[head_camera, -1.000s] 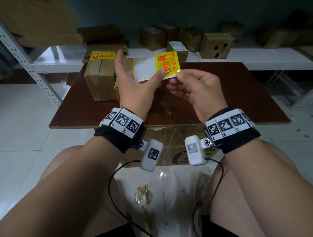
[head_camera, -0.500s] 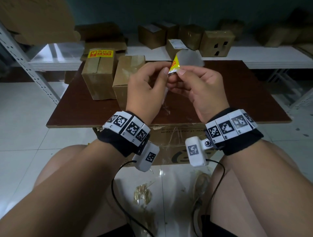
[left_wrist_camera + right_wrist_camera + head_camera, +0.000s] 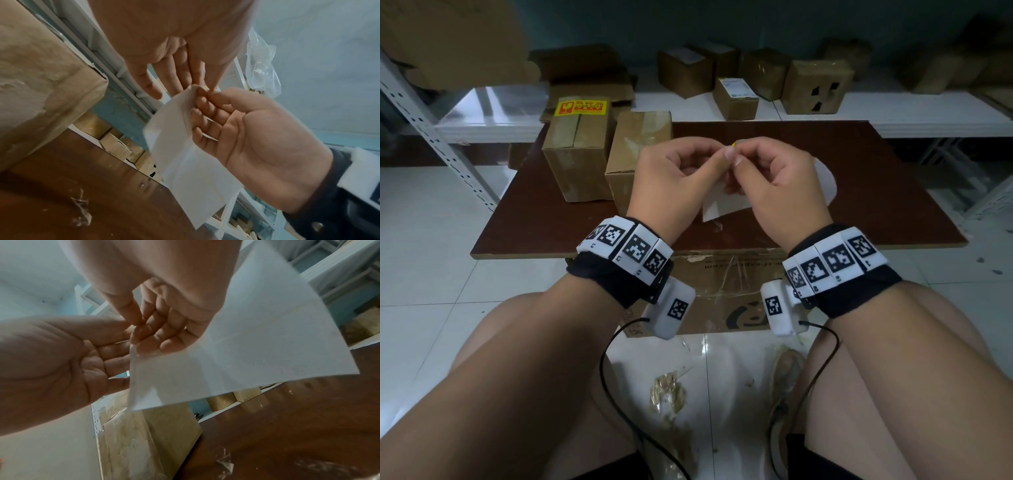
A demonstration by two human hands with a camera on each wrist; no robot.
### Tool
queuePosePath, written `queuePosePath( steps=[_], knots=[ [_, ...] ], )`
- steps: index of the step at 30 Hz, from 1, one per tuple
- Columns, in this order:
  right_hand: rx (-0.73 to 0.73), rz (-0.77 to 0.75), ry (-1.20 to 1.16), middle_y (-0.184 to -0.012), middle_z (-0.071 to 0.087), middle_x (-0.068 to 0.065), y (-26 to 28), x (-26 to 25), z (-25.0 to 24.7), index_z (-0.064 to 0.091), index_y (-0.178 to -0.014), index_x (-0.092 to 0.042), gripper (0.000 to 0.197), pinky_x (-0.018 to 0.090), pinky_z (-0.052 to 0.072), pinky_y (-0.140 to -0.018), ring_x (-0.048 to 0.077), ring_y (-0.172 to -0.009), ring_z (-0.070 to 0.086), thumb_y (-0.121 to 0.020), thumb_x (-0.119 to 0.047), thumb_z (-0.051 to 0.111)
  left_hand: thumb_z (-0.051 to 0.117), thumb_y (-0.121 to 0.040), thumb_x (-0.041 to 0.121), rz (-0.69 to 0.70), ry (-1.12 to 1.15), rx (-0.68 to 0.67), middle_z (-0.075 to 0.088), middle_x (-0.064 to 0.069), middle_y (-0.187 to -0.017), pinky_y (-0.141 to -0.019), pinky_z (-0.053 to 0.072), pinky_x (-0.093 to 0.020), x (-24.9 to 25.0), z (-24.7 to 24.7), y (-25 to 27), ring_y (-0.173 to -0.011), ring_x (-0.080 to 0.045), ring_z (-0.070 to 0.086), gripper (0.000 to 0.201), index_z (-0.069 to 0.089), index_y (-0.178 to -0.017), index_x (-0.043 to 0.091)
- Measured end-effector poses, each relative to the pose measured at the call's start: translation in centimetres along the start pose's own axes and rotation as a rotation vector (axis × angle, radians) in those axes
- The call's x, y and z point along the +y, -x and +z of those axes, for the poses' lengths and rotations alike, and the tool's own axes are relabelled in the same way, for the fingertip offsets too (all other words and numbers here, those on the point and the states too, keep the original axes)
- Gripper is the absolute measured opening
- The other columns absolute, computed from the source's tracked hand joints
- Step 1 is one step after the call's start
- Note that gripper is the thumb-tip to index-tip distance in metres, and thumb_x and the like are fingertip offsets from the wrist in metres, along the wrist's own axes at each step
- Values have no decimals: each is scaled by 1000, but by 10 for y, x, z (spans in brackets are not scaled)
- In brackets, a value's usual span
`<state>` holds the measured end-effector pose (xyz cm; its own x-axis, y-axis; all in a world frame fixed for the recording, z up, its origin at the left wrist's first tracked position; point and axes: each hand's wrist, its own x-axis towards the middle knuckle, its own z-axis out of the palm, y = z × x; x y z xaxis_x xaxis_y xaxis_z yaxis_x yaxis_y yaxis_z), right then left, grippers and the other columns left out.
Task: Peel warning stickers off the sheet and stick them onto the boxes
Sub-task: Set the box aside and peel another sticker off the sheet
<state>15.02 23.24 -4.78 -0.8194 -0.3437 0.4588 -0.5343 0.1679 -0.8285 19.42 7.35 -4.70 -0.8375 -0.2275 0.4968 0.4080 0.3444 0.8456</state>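
Over the brown table (image 3: 859,212) both hands meet at the top corner of the sticker sheet (image 3: 726,205). My left hand (image 3: 723,157) pinches that corner between thumb and forefinger. My right hand (image 3: 740,158) pinches it from the other side. Only a yellow sliver (image 3: 733,144) of sticker shows above the thumbs. The sheet's white back hangs below the hands (image 3: 185,154), (image 3: 257,345). Left of the hands stand two cardboard boxes: one (image 3: 578,161) carries a yellow warning sticker (image 3: 582,107) on top, while the nearer one (image 3: 637,150) has a bare top.
Several more cardboard boxes (image 3: 818,85) stand on the white shelf (image 3: 928,120) behind the table. A perforated metal upright (image 3: 431,130) slants at the left. A large carton (image 3: 722,291) sits under the table's front edge. Scraps of clear film (image 3: 82,211) lie on the table.
The sheet was held up with its yellow sticker facing me. It has turned over and dropped. Both hands now pinch its top corner, and the white back hangs below them.
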Motion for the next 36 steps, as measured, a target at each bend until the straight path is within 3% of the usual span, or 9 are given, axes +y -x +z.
queuePosePath(
  steps=[3, 6, 9, 12, 14, 17, 23, 30, 36],
  knots=[
    [-19, 3, 99, -88, 77, -3, 0, 3, 0, 79, -106, -14, 19, 50, 64, -82, 15, -84, 75, -106, -22, 62, 76, -99, 26, -12, -129, -15, 78, 14, -88, -76, 53, -13, -5, -5, -3, -85, 3, 73, 9, 82, -99, 20],
    [-26, 13, 136, -88, 77, -7, 0, 4, 0, 79, -105, -19, 18, 51, 63, -85, 13, -88, 75, -105, -26, 62, 76, -99, 29, -9, -182, -10, 77, 15, -88, -76, 53, -13, -7, -6, -3, -87, 1, 72, 10, 82, -98, 21],
    [-15, 19, 142, -90, 76, -9, -1, 4, 1, 79, -104, -19, 17, 45, 62, -87, 10, -91, 73, -104, -25, 63, 75, -99, 22, 16, -153, -19, 78, 11, -92, -79, 59, -19, -7, -5, -2, -89, -4, 74, 9, 82, -102, 16],
    [3, 13, 167, -92, 73, -12, 0, 2, 2, 79, -105, -18, 17, 34, 61, -85, 5, -93, 70, -105, -24, 63, 74, -99, 18, 21, -134, -10, 79, 8, -92, -78, 59, -19, -8, -4, -2, -89, -3, 75, 10, 82, -104, 13],
    [6, 19, 178, -94, 74, -10, -1, 2, 2, 79, -105, -17, 18, 32, 60, -86, 5, -95, 70, -106, -25, 63, 74, -100, 19, 13, -132, -4, 78, 9, -91, -76, 57, -15, -8, -3, -1, -87, -1, 74, 10, 82, -103, 13],
    [-9, 30, 180, -97, 76, -5, -1, 1, 3, 78, -105, -16, 22, 37, 59, -87, 10, -97, 70, -107, -30, 62, 73, -100, 20, 5, -130, 11, 78, 12, -89, -74, 54, -12, -7, -2, 0, -86, 2, 74, 11, 83, -102, 15],
    [-8, 12, 204, -93, 74, -2, -1, 1, 2, 77, -101, -14, 25, 31, 55, -82, 12, -93, 68, -108, -33, 61, 73, -101, 22, -21, -134, 22, 78, 11, -88, -71, 51, -9, -7, -2, -1, -82, 4, 72, 13, 83, -102, 14],
    [-4, -42, 223, -94, 70, -5, -4, 7, 3, 77, -99, -12, 17, 10, 45, -81, 3, -93, 64, -104, -22, 64, 69, -103, 25, -103, -135, 32, 71, 10, -80, -64, 47, -10, -8, 2, -3, -70, 3, 63, 12, 76, -95, 18],
    [16, -71, 222, -96, 73, -1, -5, 10, 4, 79, -98, -11, 17, 16, 50, -83, 9, -95, 67, -102, -22, 67, 67, -103, 26, -140, -118, 40, 72, 7, -82, -66, 50, -19, -9, 2, -4, -73, -5, 65, 15, 76, -95, 17]
  ],
)
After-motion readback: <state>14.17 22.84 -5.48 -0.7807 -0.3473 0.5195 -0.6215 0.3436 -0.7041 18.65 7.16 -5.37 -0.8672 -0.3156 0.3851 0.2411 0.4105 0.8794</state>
